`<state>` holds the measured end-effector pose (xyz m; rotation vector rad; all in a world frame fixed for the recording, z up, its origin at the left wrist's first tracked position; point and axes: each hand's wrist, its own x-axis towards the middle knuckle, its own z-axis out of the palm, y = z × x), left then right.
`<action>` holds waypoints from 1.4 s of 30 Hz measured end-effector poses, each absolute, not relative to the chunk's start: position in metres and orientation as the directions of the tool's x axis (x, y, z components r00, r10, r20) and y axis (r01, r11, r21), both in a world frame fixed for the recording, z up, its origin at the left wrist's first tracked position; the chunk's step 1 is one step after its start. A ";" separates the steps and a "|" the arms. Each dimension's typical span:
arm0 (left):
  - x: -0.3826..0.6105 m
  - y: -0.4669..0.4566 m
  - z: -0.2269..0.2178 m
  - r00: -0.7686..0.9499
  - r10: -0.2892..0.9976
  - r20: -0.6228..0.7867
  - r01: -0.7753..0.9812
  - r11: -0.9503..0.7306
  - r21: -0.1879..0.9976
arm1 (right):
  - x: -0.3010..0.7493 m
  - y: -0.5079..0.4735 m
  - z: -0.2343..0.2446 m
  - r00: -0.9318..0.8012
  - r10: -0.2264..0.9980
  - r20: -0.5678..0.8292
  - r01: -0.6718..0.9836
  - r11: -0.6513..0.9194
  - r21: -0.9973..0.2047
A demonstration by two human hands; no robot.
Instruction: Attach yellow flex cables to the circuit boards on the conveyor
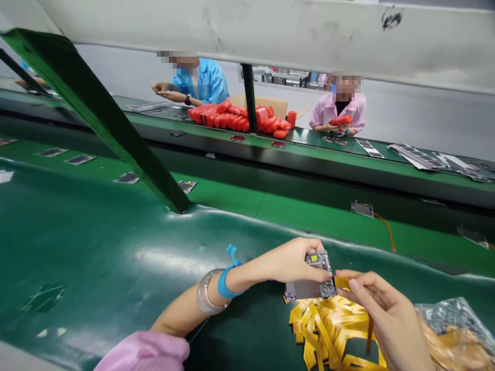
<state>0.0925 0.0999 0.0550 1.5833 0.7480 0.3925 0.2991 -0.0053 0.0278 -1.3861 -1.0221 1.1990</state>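
My left hand [299, 263] grips a small circuit board [309, 289] by its upper edge, with a yellow square near the board's top. Between the thumb and fingers of my right hand [382, 304] is a yellow flex cable [342, 282], its end meeting the board's right edge. Whether it is plugged in I cannot tell. The cable's tail [369, 335] hangs below my right hand. A loose pile of yellow flex cables [328, 330] lies on the green mat just beneath the board.
A clear plastic bag [448, 314] of cables lies at right. Circuit boards [362, 208] rest along the green conveyor [247, 203] ahead. A slanted green post [112, 129] rises at left. Across the line, two people work beside red wrapped packs [232, 118]. A white panel [270, 36] hangs overhead.
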 end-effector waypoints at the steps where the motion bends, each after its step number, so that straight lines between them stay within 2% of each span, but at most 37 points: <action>1: 0.091 0.099 0.057 0.737 0.652 -0.179 0.243 -0.009 0.970 | 0.299 -0.005 0.028 0.158 0.973 -0.166 -0.032 -0.163 -0.986; 13: 0.085 0.095 0.066 0.755 0.621 -0.210 0.285 -0.023 0.958 | 0.277 -0.010 0.051 0.268 0.919 -0.289 -0.199 -0.241 -0.950; 20: 0.086 0.096 0.066 0.759 0.611 -0.223 0.279 0.004 0.960 | 0.284 -0.014 0.043 0.250 0.929 -0.272 -0.157 -0.238 -0.958; 32: 0.087 0.094 0.066 0.757 0.606 -0.242 0.327 -0.032 0.944 | 0.284 -0.013 0.041 0.112 0.924 -0.366 -0.020 -0.366 -0.930; 42: 0.088 0.096 0.064 0.744 0.613 -0.267 0.369 -0.042 0.929 | 0.286 -0.009 0.041 0.051 0.925 -0.377 -0.008 -0.377 -0.926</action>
